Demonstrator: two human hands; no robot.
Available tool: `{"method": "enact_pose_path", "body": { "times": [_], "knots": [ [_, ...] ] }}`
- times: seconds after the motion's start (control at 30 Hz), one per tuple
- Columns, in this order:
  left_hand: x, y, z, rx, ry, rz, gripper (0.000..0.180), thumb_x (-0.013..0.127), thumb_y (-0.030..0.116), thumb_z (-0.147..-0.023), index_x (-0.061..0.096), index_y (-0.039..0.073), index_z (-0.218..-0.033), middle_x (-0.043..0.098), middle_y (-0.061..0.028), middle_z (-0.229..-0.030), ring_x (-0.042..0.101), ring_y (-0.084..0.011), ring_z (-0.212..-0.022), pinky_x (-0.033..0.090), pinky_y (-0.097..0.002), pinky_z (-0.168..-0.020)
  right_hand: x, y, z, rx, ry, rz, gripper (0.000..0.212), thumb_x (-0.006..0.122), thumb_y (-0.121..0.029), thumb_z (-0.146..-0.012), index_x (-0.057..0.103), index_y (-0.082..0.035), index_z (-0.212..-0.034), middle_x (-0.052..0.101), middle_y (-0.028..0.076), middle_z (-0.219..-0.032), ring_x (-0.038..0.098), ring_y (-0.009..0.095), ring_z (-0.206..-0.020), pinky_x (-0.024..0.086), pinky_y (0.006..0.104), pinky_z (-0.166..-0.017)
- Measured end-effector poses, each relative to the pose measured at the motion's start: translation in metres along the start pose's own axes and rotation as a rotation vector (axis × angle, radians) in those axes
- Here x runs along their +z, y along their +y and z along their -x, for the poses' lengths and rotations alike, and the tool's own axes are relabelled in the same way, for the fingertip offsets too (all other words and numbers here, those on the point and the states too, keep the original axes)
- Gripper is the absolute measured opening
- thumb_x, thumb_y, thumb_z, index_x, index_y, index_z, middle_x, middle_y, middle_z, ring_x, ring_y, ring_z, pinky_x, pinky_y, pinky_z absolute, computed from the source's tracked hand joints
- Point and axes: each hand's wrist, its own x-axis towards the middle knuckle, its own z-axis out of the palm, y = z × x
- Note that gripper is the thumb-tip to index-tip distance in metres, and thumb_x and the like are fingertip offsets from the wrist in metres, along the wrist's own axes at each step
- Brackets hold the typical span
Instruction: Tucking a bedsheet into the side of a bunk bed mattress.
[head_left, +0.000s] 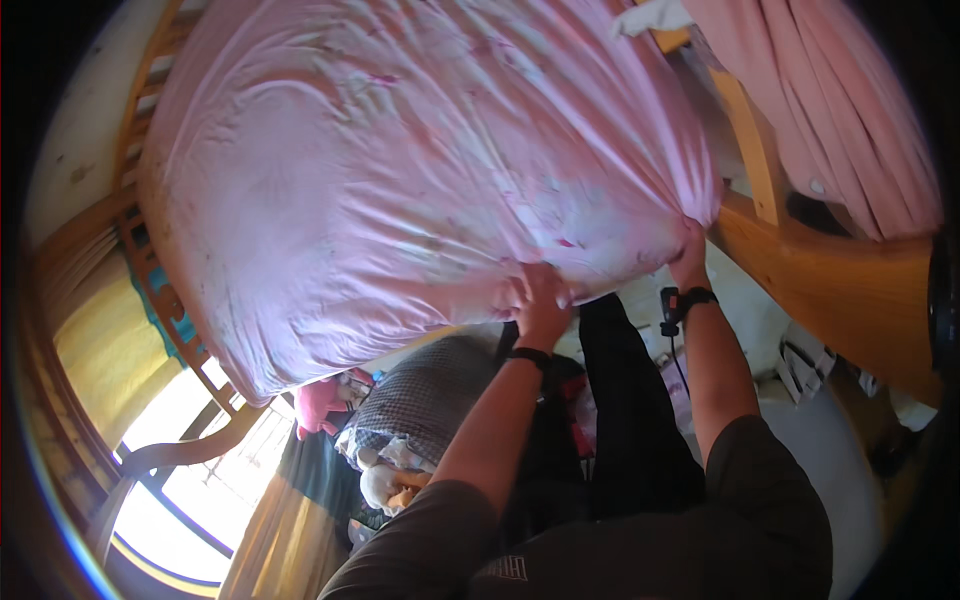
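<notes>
A pink fitted sheet (400, 190) with a faint flower print covers a mattress that fills the upper half of the view. Along the near edge, my left hand (541, 302) is closed on the sheet, its fingers curled into the cloth. Farther right, at the near right corner, my right hand (689, 258) grips the gathered fabric. Folds run from that corner across the sheet. The fingertips of my right hand are partly hidden by cloth. Both wrists wear black bands; a small black device (670, 310) with a cable sits at the right one.
A wooden bed rail (830, 285) lies at the right, with pink cloth (840, 110) draped above it. At lower left are a grey checked cover (425, 385), a pink plush toy (318, 405) and a bright window (190, 505). A wooden headboard (140, 240) borders the left side.
</notes>
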Motion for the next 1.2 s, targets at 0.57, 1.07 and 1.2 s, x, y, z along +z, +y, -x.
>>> {"method": "enact_pose_path", "body": {
  "times": [0.57,1.07,1.2],
  "knots": [
    [-0.008,-0.160,0.053,-0.440,0.185,-0.191,0.077,0.057,0.048,-0.098,0.035,-0.001,-0.153,0.035,-0.0332,-0.155,0.038,-0.0520,-0.140,0.034,-0.0697,-0.111,0.047,-0.003,0.071,-1.184,-0.316,2.349,0.086,0.073,-0.035,-0.087,0.036,-0.003,-0.157,0.028,0.024,-0.165,0.024,0.046,-0.152,0.023,0.0579,-0.122],
    [-0.011,-0.356,0.144,-0.527,0.372,-0.138,0.065,0.059,0.038,-0.094,0.044,0.008,-0.150,0.038,-0.0216,-0.159,0.037,-0.0453,-0.146,0.032,-0.0678,-0.114,0.172,0.218,0.110,-1.068,-1.080,2.608,0.074,0.060,-0.044,-0.094,0.036,-0.019,-0.160,0.022,0.016,-0.168,0.014,0.045,-0.155,0.018,0.0718,-0.118],
    [0.010,-0.314,0.167,-0.475,0.445,0.121,0.056,0.064,0.030,-0.093,0.051,0.007,-0.142,0.047,-0.0210,-0.152,0.048,-0.0462,-0.136,0.041,-0.0602,-0.108,0.107,0.219,0.150,-0.672,-1.308,2.831,0.074,0.068,-0.039,-0.089,0.043,-0.019,-0.156,0.016,0.015,-0.170,0.009,0.049,-0.154,0.018,0.0700,-0.119]
  ]
}}
